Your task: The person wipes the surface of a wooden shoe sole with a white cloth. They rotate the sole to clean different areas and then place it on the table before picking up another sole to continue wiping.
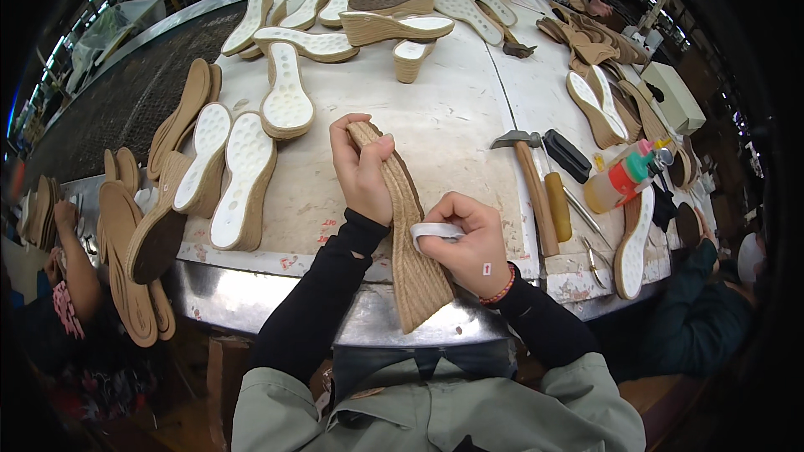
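Note:
A wedge shoe sole (410, 272), its side wrapped in tan braided rope, stands on edge between my hands at the table's front edge. My left hand (362, 172) is closed round its narrow upper end, thumb across the rope side. Lower down, my right hand (471, 243) pinches a looped white strip (431, 229), which lies against the side of the sole. Whether the strip is cloth or tape I cannot tell. The wide end of the sole points down toward me, past the metal edge. A small sticker with a red mark is on the back of my right hand.
Right of my hands lie a hammer (531, 188), a yellow handle (557, 205), a black stapler-like tool (567, 156), pliers (595, 264) and glue bottles (620, 180). White-topped wedge soles (243, 180) stand left and at the back. Other people work at both sides and the far right.

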A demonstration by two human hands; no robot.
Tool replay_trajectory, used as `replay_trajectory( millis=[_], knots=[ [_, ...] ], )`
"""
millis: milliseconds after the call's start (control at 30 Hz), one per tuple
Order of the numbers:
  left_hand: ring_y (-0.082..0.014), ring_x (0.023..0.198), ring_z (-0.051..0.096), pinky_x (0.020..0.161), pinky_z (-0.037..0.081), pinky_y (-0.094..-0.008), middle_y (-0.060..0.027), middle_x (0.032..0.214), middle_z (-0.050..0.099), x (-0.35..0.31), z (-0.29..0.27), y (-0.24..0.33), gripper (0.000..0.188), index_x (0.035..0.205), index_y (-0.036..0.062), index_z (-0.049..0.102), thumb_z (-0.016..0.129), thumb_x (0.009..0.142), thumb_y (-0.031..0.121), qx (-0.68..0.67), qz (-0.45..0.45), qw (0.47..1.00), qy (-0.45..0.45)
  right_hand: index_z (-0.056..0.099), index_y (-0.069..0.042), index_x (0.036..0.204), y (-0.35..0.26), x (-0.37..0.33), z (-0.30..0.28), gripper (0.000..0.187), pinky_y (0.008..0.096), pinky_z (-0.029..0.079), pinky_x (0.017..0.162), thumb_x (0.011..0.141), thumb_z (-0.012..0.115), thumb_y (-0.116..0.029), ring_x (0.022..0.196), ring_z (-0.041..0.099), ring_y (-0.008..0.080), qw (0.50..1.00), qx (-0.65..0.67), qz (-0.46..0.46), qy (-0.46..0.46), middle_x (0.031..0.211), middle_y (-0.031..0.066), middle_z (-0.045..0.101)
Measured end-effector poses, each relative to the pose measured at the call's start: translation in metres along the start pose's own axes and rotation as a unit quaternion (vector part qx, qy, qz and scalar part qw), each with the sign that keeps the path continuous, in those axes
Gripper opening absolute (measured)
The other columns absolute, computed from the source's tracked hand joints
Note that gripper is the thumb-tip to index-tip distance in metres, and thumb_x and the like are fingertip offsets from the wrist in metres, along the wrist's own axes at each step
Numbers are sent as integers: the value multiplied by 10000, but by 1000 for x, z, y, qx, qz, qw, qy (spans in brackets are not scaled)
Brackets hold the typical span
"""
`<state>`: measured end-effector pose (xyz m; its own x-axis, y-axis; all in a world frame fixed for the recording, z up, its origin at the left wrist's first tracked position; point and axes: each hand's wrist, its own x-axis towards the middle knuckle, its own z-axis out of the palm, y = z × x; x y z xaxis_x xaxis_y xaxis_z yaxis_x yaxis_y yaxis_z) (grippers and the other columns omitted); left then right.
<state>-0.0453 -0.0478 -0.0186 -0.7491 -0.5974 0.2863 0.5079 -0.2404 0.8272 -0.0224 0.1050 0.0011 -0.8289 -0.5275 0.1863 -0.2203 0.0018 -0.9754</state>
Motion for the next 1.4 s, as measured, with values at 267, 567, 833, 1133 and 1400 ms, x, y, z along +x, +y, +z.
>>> replay_trajectory(
  millis=[267,567,833,1133,1400],
  knots=[
    [-122,713,509,665,431,-256,-68,781,539,-7,3,-3,303,1052,25,457,558,772,81,81,4,996,32,580,20,730,9,9,10,124,201,417,555,692,681,-41,623,516,42,995,46,26,79,657,24,590],
    [-158,676,560,655,449,-289,-99,758,574,-7,7,-5,309,1038,6,445,570,765,77,116,19,992,53,585,18,733,8,12,5,87,182,399,556,720,663,-19,623,493,25,994,65,64,65,674,-8,583],
    [-163,678,569,656,453,-294,-106,744,582,-8,10,0,316,1038,-4,437,570,763,81,147,24,988,51,599,19,755,9,12,1,78,178,414,579,720,660,-14,640,506,29,995,58,75,37,691,-10,584],
    [-177,689,560,674,448,-308,-116,750,577,-7,9,-3,328,1027,-8,438,581,751,99,145,17,988,50,593,6,741,7,12,4,62,174,383,552,717,648,-8,623,476,15,996,30,63,55,689,-28,565],
    [-179,686,561,668,451,-303,-123,772,570,-9,12,-1,336,1035,-14,434,582,754,96,135,9,990,46,612,14,749,8,15,3,75,174,387,549,709,666,-18,622,483,18,993,74,65,72,686,-18,582]
  ],
)
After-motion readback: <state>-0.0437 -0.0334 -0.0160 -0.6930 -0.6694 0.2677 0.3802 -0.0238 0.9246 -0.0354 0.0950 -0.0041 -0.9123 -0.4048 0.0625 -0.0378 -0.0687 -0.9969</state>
